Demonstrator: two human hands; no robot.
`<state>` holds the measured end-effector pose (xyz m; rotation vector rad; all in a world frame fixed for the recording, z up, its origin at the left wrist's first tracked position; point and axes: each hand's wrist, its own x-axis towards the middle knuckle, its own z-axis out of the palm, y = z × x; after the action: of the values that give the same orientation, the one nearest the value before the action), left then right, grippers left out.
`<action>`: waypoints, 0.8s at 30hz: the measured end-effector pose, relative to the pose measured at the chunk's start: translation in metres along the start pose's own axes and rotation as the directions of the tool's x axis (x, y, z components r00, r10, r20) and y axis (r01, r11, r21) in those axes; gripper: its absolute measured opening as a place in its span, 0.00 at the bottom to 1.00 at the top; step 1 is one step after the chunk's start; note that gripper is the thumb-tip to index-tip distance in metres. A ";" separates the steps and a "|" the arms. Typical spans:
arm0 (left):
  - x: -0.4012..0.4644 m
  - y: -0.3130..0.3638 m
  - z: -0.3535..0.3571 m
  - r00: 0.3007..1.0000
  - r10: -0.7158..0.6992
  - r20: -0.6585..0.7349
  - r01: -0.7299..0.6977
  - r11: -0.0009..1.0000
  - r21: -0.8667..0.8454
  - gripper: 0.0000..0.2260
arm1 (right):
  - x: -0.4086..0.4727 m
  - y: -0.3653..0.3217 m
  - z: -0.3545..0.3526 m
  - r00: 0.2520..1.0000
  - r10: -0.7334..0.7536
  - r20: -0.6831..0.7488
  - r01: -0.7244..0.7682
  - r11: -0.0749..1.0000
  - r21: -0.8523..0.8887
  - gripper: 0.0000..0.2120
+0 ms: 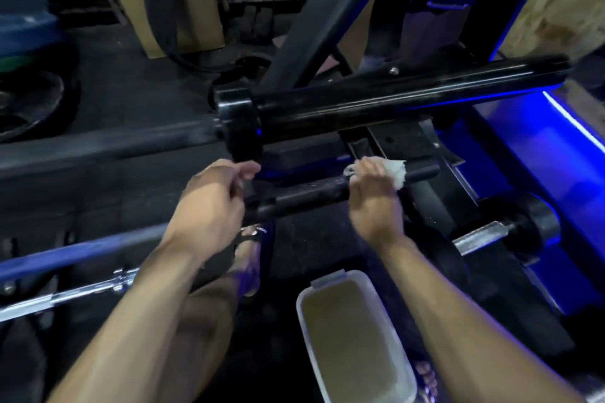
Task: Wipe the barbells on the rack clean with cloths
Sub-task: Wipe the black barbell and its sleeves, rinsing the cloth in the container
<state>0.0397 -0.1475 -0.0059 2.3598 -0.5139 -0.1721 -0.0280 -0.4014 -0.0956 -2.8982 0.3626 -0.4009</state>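
A thick black barbell sleeve (393, 105) with a round collar (237, 124) lies across the middle of the view on the rack. Below it runs a thinner dark barbell sleeve (314, 193). My right hand (373, 196) wraps a white cloth (394, 170) round this lower sleeve near its right end. My left hand (209, 203) grips the same bar at its left part, fingers curled, just under the big collar. A blue-lit bar (75, 252) and a chrome bar (65, 296) run to the left below my left arm.
A white rectangular tub (357, 337) of murky water stands on the dark floor between my arms. A chrome-handled dumbbell (510, 229) lies at the right. Black rack uprights (314, 20) rise behind. Weight plates (29, 101) and a cardboard box (183, 3) sit at the back left.
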 end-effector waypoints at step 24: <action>-0.020 -0.111 -0.026 0.944 -0.203 0.260 0.162 0.972 0.170 0.14 | -0.012 -0.084 0.006 0.986 0.168 -0.001 -0.137 0.806 0.576 0.12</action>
<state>0.0635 -0.0490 -0.0611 2.5420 -0.4485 -0.5741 -0.0194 -0.3171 -0.0856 -2.2502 0.3970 -0.4646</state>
